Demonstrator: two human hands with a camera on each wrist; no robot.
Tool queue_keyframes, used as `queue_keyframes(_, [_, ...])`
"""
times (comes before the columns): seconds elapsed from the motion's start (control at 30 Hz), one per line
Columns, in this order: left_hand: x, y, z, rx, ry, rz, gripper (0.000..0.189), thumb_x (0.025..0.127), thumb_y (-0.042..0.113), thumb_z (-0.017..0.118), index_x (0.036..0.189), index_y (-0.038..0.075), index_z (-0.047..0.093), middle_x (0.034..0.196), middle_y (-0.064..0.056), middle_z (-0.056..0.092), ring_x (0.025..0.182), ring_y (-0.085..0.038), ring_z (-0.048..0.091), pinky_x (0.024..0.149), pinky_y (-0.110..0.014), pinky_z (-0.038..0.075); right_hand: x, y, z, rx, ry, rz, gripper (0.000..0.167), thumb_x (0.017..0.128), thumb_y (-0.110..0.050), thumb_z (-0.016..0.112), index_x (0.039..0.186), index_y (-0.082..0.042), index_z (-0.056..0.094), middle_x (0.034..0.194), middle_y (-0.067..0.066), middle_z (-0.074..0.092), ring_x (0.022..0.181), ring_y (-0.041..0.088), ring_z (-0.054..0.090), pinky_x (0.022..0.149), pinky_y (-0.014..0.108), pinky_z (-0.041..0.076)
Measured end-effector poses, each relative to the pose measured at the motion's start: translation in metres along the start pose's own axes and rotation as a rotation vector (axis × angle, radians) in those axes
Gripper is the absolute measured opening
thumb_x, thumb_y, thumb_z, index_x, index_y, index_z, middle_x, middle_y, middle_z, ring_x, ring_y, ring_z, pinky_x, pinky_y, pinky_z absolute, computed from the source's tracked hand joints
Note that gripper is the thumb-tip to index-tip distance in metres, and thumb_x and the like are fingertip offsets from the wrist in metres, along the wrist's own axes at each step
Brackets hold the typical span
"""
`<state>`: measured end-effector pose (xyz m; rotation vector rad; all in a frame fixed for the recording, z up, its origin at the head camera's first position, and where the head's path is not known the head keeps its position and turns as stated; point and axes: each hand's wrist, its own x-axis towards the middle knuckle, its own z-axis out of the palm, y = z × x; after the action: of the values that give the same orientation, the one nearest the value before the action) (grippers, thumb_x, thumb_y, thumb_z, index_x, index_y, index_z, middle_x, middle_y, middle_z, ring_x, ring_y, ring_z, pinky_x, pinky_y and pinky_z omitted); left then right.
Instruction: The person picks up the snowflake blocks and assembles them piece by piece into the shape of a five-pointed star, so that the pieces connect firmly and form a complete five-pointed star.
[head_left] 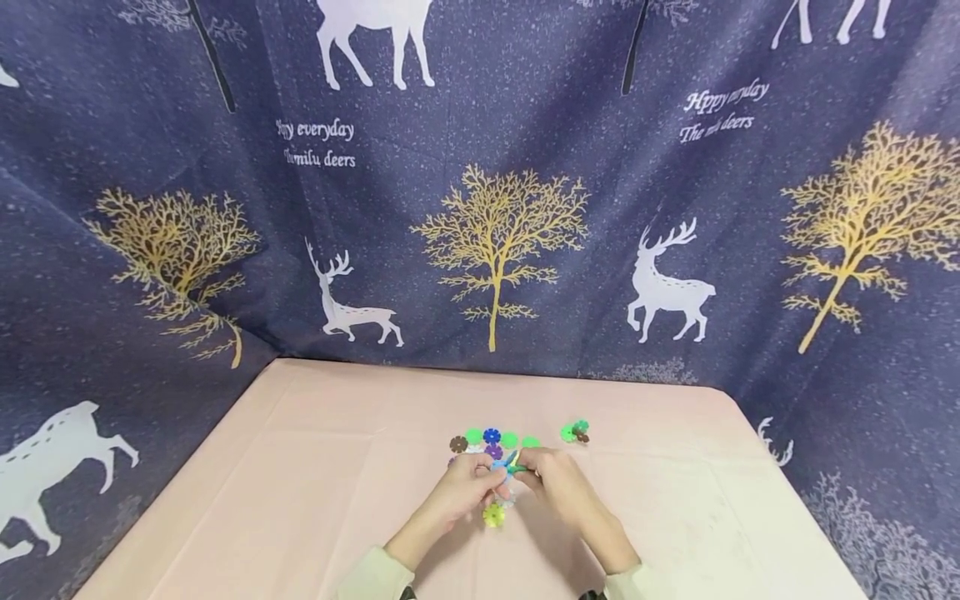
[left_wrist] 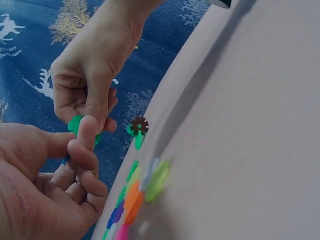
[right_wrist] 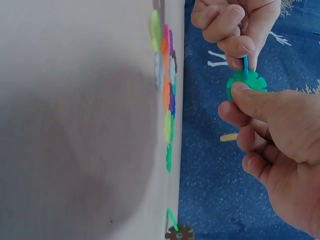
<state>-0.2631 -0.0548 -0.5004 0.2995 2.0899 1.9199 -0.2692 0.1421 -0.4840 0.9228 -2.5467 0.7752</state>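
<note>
My left hand [head_left: 471, 485] pinches a light blue notched disc [head_left: 498, 467] between thumb and fingers, over the near side of the loose discs. Facing it, my right hand [head_left: 553, 482] pinches a green notched disc [right_wrist: 252, 81] by its edge. In the right wrist view the blue disc stands edge-on, its rim meeting the green disc at a notch. Fingers of both hands cover much of the two discs. Below the hands a yellow-green disc [head_left: 493, 515] lies on the table, beside a pale translucent one.
On the pink-covered table [head_left: 337, 483] several loose discs lie beyond the hands, including a brown disc [head_left: 458, 444] and a dark blue disc [head_left: 491, 435]. To their right sits a joined cluster of green and brown discs [head_left: 570, 432]. A deer-patterned curtain [head_left: 562, 308] hangs behind.
</note>
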Motion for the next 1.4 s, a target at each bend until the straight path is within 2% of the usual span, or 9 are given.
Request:
queue_keyframes(0.1, [0.001, 0.000, 0.000, 0.047, 0.022, 0.004, 0.018, 0.099, 0.018, 0.062, 0.092, 0.001, 0.062, 0.073, -0.005, 0.071, 0.055, -0.009, 0.051, 0.048, -0.017, 0.036, -0.001, 0.001, 0.000, -0.036, 0.025, -0.004, 0.019, 0.082, -0.007, 0.079, 0.077, -0.017, 0.065, 0.074, -0.010, 0.064, 0.065, 0.001, 0.052, 0.060, 0.021, 0.048])
queue_keyframes(0.27, [0.002, -0.002, -0.001, 0.070, 0.024, 0.004, 0.023, 0.099, 0.020, 0.063, 0.097, -0.003, 0.065, 0.071, -0.003, 0.069, 0.053, -0.007, 0.045, 0.044, -0.016, 0.030, -0.003, 0.005, 0.001, -0.102, 0.071, 0.004, 0.019, 0.080, -0.011, 0.081, 0.077, -0.019, 0.065, 0.075, -0.009, 0.068, 0.065, 0.002, 0.056, 0.059, 0.022, 0.049])
queue_keyframes(0.43, [0.003, -0.004, -0.003, 0.085, 0.038, 0.015, 0.023, 0.097, 0.020, 0.065, 0.100, -0.003, 0.067, 0.074, -0.005, 0.069, 0.059, -0.008, 0.053, 0.051, -0.016, 0.040, -0.006, 0.011, 0.001, -0.152, 0.103, 0.043, 0.019, 0.078, -0.012, 0.083, 0.076, -0.019, 0.065, 0.073, -0.008, 0.069, 0.062, 0.004, 0.058, 0.057, 0.021, 0.048])
queue_keyframes(0.5, [0.003, -0.004, -0.004, 0.106, 0.047, 0.017, 0.022, 0.097, 0.019, 0.065, 0.101, -0.002, 0.067, 0.076, -0.006, 0.070, 0.061, -0.009, 0.056, 0.051, -0.016, 0.042, -0.007, 0.013, 0.000, -0.171, 0.111, 0.073, 0.020, 0.078, -0.013, 0.083, 0.075, -0.019, 0.065, 0.072, -0.007, 0.068, 0.060, 0.005, 0.057, 0.055, 0.020, 0.047])
queue_keyframes(0.7, [0.001, -0.006, -0.011, 0.194, 0.068, 0.032, 0.025, 0.097, 0.021, 0.065, 0.107, -0.002, 0.069, 0.078, -0.007, 0.071, 0.049, -0.006, 0.045, 0.040, -0.016, 0.034, -0.008, 0.019, -0.003, -0.243, 0.129, 0.174, 0.020, 0.078, -0.014, 0.084, 0.075, -0.016, 0.064, 0.067, -0.004, 0.064, 0.057, 0.010, 0.055, 0.053, 0.025, 0.047])
queue_keyframes(0.87, [0.001, -0.009, -0.015, 0.258, 0.093, 0.052, 0.026, 0.096, 0.021, 0.066, 0.109, -0.001, 0.068, 0.079, -0.003, 0.071, 0.045, -0.004, 0.041, 0.039, -0.018, 0.035, -0.011, 0.024, -0.007, -0.252, 0.134, 0.278, 0.014, 0.080, -0.014, 0.083, 0.081, -0.014, 0.069, 0.070, -0.001, 0.068, 0.058, 0.016, 0.060, 0.053, 0.033, 0.050])
queue_keyframes(1.0, [0.002, -0.009, -0.019, 0.303, 0.109, 0.064, 0.026, 0.096, 0.024, 0.066, 0.108, 0.001, 0.068, 0.080, -0.004, 0.071, 0.046, -0.007, 0.044, 0.039, -0.021, 0.039, -0.014, 0.030, -0.011, -0.247, 0.139, 0.353, 0.011, 0.082, -0.013, 0.082, 0.084, -0.011, 0.071, 0.072, 0.000, 0.068, 0.059, 0.015, 0.061, 0.051, 0.033, 0.050])
queue_keyframes(1.23, [0.006, -0.011, -0.030, 0.310, 0.154, 0.074, 0.019, 0.093, 0.019, 0.070, 0.102, 0.002, 0.068, 0.084, -0.003, 0.064, 0.058, -0.014, 0.056, 0.043, -0.024, 0.044, -0.017, 0.044, -0.016, -0.218, 0.118, 0.462, 0.011, 0.084, -0.010, 0.078, 0.093, -0.005, 0.072, 0.077, 0.007, 0.071, 0.064, 0.023, 0.065, 0.054, 0.039, 0.052])
queue_keyframes(1.4, [0.010, -0.014, -0.041, 0.334, 0.185, 0.084, 0.015, 0.091, 0.013, 0.070, 0.100, 0.002, 0.066, 0.086, -0.003, 0.062, 0.073, -0.016, 0.059, 0.057, -0.027, 0.049, -0.019, 0.053, -0.018, -0.200, 0.080, 0.533, 0.009, 0.085, -0.008, 0.075, 0.093, -0.005, 0.073, 0.084, 0.011, 0.073, 0.074, 0.031, 0.069, 0.061, 0.046, 0.054])
